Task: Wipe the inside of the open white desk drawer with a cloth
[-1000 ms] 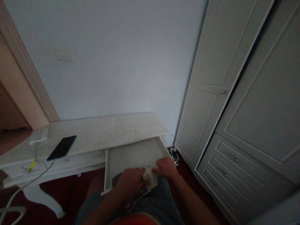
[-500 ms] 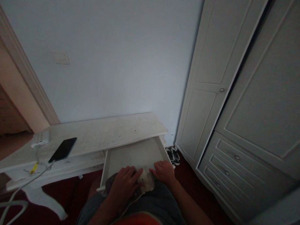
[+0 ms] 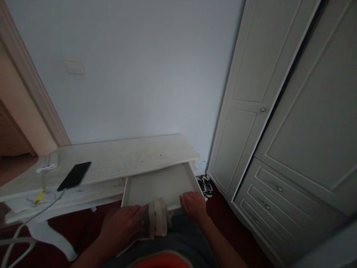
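Observation:
A pulled-out white drawer juts from the white table toward my body. My right hand is closed over the right part of the drawer's front edge. A crumpled beige and grey cloth lies over the middle of that edge. My left hand is closed on the cloth's left side, near the drawer's front left corner. The thumb and palm side of this hand are hidden.
A dark phone with a white cable lies on the table's left part, beside a white power strip or adapter. Black-and-white shoes stand on the red floor by the wardrobe, close to the drawer's right side.
My left hand has moved left and down along the front edge with the cloth, which now shows more to its right. My right hand stays on the drawer's edge.

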A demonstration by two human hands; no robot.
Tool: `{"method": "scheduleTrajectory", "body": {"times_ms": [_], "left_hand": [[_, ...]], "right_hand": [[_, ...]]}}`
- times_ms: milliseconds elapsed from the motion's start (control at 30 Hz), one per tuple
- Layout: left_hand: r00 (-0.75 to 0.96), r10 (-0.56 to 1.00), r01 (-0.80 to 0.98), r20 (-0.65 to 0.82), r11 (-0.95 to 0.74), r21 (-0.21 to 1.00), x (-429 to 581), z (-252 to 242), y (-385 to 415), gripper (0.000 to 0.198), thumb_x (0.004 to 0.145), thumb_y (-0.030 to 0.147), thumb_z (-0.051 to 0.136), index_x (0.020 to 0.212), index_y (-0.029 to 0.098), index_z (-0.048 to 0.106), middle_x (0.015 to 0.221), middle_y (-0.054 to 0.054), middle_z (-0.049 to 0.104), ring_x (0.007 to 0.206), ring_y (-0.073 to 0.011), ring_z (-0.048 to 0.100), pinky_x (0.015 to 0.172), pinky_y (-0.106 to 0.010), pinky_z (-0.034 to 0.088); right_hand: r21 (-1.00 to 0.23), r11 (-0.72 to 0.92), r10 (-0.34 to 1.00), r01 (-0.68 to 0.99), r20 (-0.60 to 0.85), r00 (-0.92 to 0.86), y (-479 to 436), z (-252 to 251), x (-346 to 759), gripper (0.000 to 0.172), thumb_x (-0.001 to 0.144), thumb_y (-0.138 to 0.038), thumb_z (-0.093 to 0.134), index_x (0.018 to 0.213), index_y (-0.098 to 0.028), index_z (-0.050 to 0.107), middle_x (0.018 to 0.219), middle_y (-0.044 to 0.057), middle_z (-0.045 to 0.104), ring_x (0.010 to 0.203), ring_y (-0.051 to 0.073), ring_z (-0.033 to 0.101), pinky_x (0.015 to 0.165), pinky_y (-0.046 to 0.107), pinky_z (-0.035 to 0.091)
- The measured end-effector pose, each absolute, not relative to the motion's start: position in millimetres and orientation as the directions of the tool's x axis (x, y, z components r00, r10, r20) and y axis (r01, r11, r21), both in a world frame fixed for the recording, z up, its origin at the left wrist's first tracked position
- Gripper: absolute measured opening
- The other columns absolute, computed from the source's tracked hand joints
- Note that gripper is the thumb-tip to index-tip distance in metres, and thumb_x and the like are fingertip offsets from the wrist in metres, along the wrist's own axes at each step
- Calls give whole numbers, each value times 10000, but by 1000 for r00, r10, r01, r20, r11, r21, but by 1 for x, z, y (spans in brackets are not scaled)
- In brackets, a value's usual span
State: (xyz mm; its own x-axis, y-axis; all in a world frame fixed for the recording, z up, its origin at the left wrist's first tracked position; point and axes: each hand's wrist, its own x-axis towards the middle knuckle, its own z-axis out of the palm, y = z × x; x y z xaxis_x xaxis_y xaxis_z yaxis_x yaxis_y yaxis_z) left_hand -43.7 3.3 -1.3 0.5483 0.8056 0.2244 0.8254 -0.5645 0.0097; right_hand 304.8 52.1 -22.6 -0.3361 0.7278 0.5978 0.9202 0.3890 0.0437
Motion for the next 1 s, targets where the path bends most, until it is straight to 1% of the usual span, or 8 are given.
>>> {"method": "scheduleTrajectory", "body": {"times_ms": [167, 333, 400, 533, 633, 733, 800, 1000], "left_hand": [[552, 793, 784, 256, -599, 162, -68, 14, -5, 435, 1015, 364, 570, 1449, 394, 582, 1375, -10, 726, 1211, -233, 694, 1049, -354, 540], [402, 914, 916, 53, -402, -18, 28, 33, -7, 417, 926, 328, 676, 1303, 151, 679, 1234, -179, 749, 1135, -350, 700, 998, -496, 527], [447, 894, 895, 24, -446, -17, 70, 39, 0, 309, 971, 368, 634, 1153, 134, 721, 1098, -170, 766, 1062, -344, 718, 945, -476, 535], [557, 829, 828, 43, -559, 40, 109, 41, 14, 314, 1066, 352, 467, 1078, 174, 725, 1038, -142, 772, 1038, -307, 728, 923, -444, 527], [546, 837, 833, 40, -547, 86, 96, 38, 15, 310, 1038, 393, 539, 1233, 203, 689, 1111, -122, 777, 1069, -294, 725, 917, -413, 533], [513, 853, 838, 96, -522, 157, 55, 32, 8, 636, 952, 467, 675, 1518, 230, 505, 1376, -137, 701, 1226, -301, 671, 1027, -435, 506], [471, 868, 856, 156, -493, 157, 22, 25, 0, 777, 888, 517, 739, 1562, 249, 461, 1451, -138, 659, 1294, -318, 630, 1104, -467, 458], [372, 905, 901, 208, -406, 151, -42, 14, -15, 419, 923, 511, 704, 1281, 293, 697, 1267, -74, 764, 1180, -290, 688, 1083, -450, 461]], "right_hand": [[38, 365, 696, 930, 653, -299, 49, -22, 300, 404, 1041, -305, 486, 676, -213, 633, 646, 28, 675, 621, 152, 563, 666, 353, 241], [27, 342, 691, 939, 671, -270, 48, -22, 296, 381, 1023, -243, 463, 680, -212, 626, 646, 23, 672, 626, 150, 559, 672, 348, 246], [36, 337, 682, 941, 680, -270, 49, -23, 297, 375, 1018, -237, 462, 681, -213, 625, 643, 21, 672, 618, 150, 551, 670, 350, 242], [52, 343, 660, 938, 697, -280, 51, -26, 299, 378, 1014, -215, 449, 674, -214, 615, 635, 17, 664, 596, 149, 535, 669, 356, 238], [44, 364, 650, 930, 703, -288, 51, -27, 300, 376, 1016, -215, 446, 679, -215, 614, 640, 12, 664, 600, 149, 538, 677, 351, 246], [30, 373, 654, 927, 701, -285, 51, -28, 301, 366, 1015, -214, 451, 691, -217, 620, 654, 11, 669, 611, 152, 541, 681, 349, 248], [23, 368, 660, 929, 698, -279, 51, -29, 301, 362, 1012, -215, 458, 689, -218, 621, 651, 12, 664, 614, 156, 540, 679, 352, 244], [20, 357, 661, 934, 701, -268, 51, -27, 299, 350, 1004, -224, 475, 689, -218, 628, 651, 17, 664, 621, 158, 543, 679, 354, 244]]}}
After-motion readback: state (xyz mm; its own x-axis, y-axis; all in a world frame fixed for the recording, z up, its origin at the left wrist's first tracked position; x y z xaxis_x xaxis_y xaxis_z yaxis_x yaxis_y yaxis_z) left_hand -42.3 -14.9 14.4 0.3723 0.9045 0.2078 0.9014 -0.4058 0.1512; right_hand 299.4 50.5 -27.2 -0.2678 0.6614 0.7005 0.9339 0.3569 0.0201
